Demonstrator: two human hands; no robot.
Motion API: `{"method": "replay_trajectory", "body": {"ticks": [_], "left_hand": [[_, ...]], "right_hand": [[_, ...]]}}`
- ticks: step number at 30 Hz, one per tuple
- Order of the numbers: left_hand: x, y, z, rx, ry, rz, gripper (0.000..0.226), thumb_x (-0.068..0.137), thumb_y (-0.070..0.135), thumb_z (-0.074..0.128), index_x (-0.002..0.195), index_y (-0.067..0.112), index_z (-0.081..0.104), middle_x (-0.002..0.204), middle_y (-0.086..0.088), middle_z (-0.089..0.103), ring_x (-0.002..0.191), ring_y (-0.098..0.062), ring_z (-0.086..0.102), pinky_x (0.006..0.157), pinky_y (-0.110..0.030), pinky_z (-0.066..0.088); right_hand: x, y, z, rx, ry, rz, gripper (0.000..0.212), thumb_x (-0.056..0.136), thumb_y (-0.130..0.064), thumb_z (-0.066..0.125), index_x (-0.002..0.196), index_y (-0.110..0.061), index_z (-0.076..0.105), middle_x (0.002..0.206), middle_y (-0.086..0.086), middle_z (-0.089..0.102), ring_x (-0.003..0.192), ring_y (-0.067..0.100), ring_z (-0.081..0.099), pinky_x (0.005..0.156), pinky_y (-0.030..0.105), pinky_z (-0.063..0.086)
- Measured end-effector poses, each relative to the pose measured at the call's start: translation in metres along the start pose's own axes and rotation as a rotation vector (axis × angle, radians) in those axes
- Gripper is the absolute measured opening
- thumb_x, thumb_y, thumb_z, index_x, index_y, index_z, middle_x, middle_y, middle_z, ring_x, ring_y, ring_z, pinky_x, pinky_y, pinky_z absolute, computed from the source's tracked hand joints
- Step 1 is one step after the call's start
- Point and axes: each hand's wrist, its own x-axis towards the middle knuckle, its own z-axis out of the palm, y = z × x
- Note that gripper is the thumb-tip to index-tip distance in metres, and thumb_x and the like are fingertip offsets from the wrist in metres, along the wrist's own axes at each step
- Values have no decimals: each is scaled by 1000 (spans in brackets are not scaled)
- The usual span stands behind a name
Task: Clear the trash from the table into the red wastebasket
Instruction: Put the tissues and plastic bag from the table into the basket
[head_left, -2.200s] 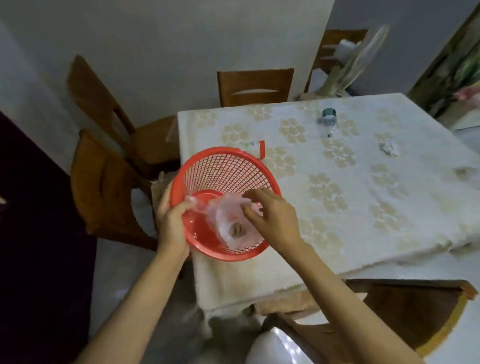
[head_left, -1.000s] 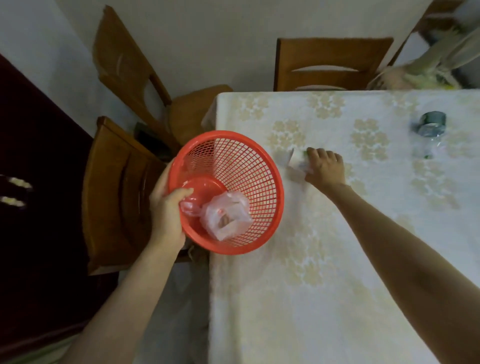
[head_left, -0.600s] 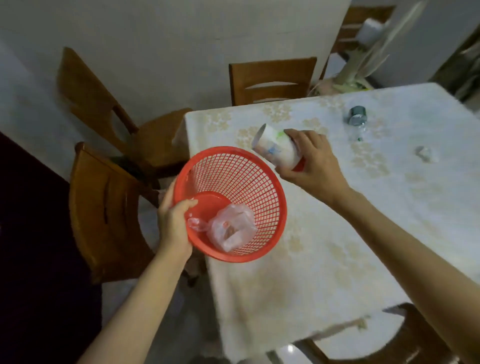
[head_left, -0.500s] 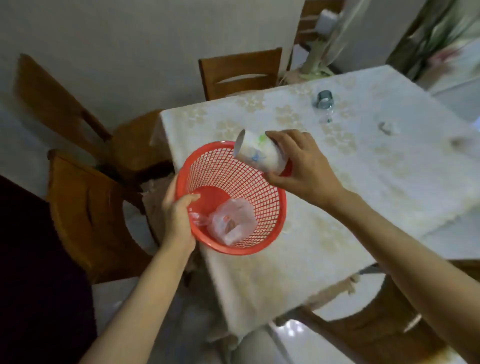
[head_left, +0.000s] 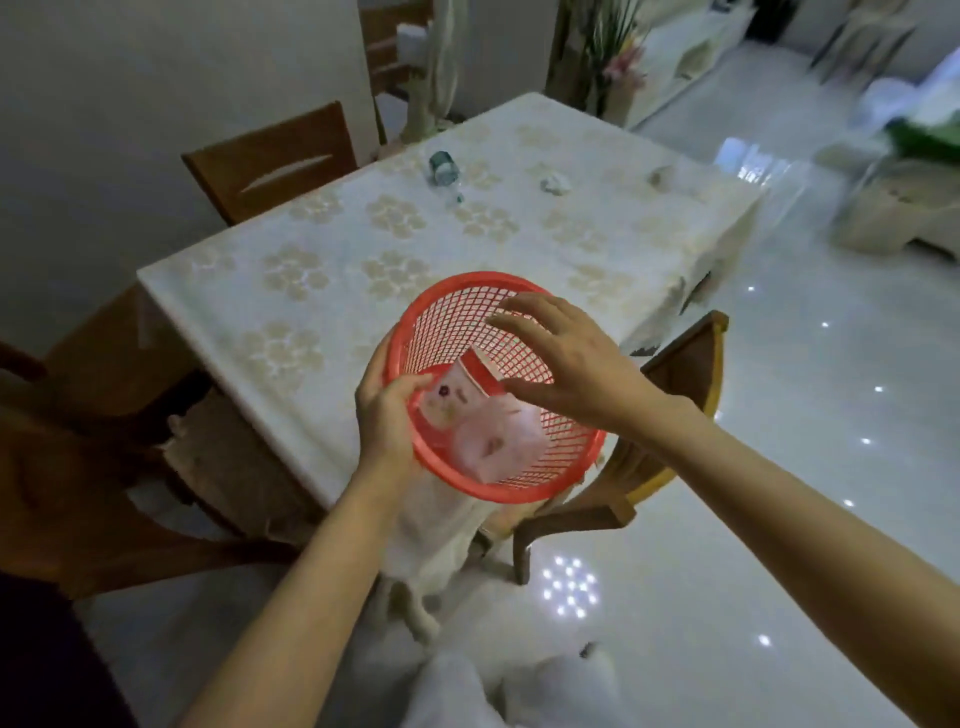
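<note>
My left hand (head_left: 387, 415) grips the near-left rim of the red mesh wastebasket (head_left: 563, 444), held at the table's front corner. Inside the basket lie a white paper cup with a red band (head_left: 462, 387) and a crumpled clear plastic bag (head_left: 493, 441). My right hand (head_left: 566, 364) hovers over the basket's mouth, fingers spread, holding nothing. On the table (head_left: 322, 312) remain a clear plastic bottle with a green cap (head_left: 444, 169), a crumpled white paper wad (head_left: 555, 183) and a small brownish scrap (head_left: 660, 176) near the far right edge.
Wooden chairs stand at the far side (head_left: 270, 161), at the left (head_left: 78, 467) and under the near right edge (head_left: 675, 374). The glossy white floor (head_left: 805, 467) opens to the right. A plant (head_left: 608, 57) and furniture stand in the background.
My right hand carried the paper cup from the table over the basket and let it go; the cup now lies inside. The view swung right, showing more of the table and floor.
</note>
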Motion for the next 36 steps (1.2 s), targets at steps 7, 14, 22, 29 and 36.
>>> {"method": "replay_trajectory", "body": {"ticks": [7, 14, 22, 29, 36], "left_hand": [[0, -34, 115, 1, 56, 87, 57, 73, -15, 44, 120, 11, 61, 117, -5, 65, 94, -11, 65, 71, -22, 54], [7, -57, 242, -24, 109, 155, 56, 70, -9, 48, 118, 17, 63, 119, -4, 66, 104, -19, 64, 80, -32, 56], [35, -109, 358, -2, 161, 127, 57, 79, -11, 44, 131, 10, 57, 116, -2, 63, 89, -9, 63, 59, -16, 53], [133, -147, 436, -9, 204, 118, 59, 77, -12, 46, 130, 12, 58, 112, 0, 65, 90, -9, 64, 63, -17, 54], [228, -176, 495, 13, 293, 86, 60, 75, -16, 44, 127, 9, 58, 113, -6, 65, 88, -11, 65, 66, -17, 54]], "right_hand": [[-79, 116, -45, 27, 96, 176, 50, 87, -37, 61, 130, -13, 52, 135, 12, 54, 125, 27, 49, 102, 37, 41], [-141, 257, -97, 102, 180, 399, 39, 92, -30, 56, 126, -11, 57, 128, 9, 59, 115, 26, 55, 92, 36, 46], [-153, 416, -65, -23, 153, 522, 35, 91, -25, 54, 118, -4, 62, 113, 16, 67, 105, 38, 59, 86, 42, 49], [-101, 552, -24, -81, -10, 580, 36, 91, -28, 51, 118, -6, 61, 117, 16, 64, 109, 37, 55, 89, 41, 45], [10, 679, 3, -35, -109, 560, 48, 92, -31, 52, 133, -7, 47, 132, 18, 53, 127, 35, 44, 102, 44, 40]]}}
